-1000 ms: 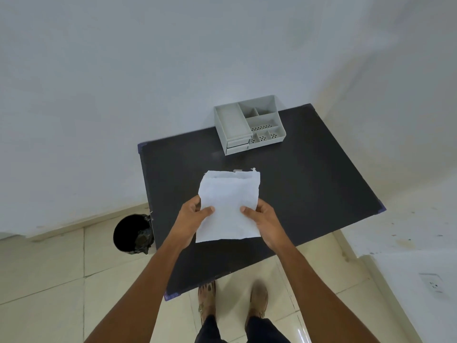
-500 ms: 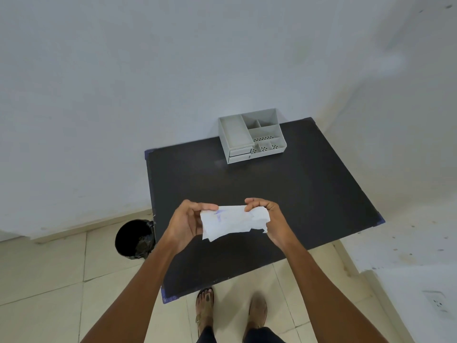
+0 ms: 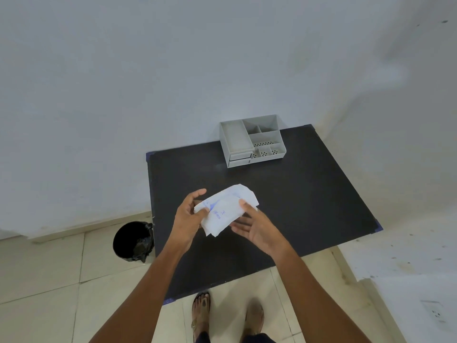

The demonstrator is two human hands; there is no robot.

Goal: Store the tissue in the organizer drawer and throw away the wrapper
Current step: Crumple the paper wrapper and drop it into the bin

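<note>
Evidently both hands are working over the black table (image 3: 309, 194): the left hand (image 3: 188, 216) is pinching the white, blue-printed tissue packet (image 3: 223, 212), the right hand (image 3: 254, 227) is thumbing its far edge, fingers spread, probably unwrapping it.

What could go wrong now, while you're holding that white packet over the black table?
1. The packet is pinched mostly by the left hand, and the right hand looks open under it, so it might slip onto the table.
2. The organizer drawers look shut, and both hands are busy, so opening one could be awkward.
3. The bin sits on the floor beside the table, so a tossed wrapper might miss.
</note>
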